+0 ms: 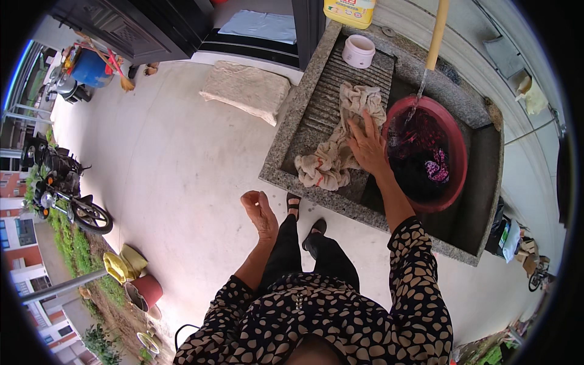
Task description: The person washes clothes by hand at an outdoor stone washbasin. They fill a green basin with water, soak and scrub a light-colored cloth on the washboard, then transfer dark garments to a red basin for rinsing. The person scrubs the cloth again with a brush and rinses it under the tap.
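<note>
My right hand (368,145) rests with its fingers spread against a wet beige cloth (359,100). The cloth lies twisted along the ridged washboard (316,91) of a stone sink, its lower end bunched up and showing a thin red stripe. Off the sink's near left side, my left hand (260,214) hangs in the air, its fingers curled in and nothing visible in them. Beside the right hand stands a red basin (460,149) with dark water and dark and pink patterned fabric (437,165). Water runs into it from a yellowish hose (437,36).
A pale pink tub (359,51) sits at the washboard's far end, near a yellow jug (349,12). The stone sink's rim (328,196) edges my working area. A stone slab (246,91) lies by the doorway. Farther left are a motorcycle (67,188) and a red bucket (145,292).
</note>
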`<act>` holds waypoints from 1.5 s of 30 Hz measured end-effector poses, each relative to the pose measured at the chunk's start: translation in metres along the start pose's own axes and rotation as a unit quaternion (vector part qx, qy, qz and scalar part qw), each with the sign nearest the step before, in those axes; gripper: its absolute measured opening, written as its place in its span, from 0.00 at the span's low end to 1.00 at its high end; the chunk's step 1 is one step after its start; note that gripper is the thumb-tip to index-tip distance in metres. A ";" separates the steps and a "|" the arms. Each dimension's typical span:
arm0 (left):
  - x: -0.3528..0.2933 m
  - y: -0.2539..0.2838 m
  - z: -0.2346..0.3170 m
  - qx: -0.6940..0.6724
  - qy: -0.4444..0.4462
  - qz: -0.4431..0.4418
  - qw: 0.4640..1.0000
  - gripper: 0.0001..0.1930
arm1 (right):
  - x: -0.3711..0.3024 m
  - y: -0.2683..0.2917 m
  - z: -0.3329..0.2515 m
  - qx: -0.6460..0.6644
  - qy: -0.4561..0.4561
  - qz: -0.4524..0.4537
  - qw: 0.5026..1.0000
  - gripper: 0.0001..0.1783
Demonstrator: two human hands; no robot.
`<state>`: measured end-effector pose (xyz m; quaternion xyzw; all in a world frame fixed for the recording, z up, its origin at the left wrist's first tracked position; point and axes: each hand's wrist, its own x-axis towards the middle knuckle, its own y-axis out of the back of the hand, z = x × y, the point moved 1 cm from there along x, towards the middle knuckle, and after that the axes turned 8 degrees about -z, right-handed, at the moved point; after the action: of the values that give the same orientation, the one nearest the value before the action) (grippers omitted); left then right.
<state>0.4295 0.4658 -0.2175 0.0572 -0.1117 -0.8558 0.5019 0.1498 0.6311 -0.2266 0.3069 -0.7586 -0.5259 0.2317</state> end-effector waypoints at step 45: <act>0.073 0.146 0.002 -0.238 0.343 -0.162 0.894 0.17 | -0.035 0.003 -0.041 0.023 -0.108 0.020 0.994 0.29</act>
<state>0.5173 0.3337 -0.1785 0.2432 0.2846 -0.8538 0.3618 0.2009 0.6297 -0.2112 0.2380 -0.7972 -0.5337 0.1518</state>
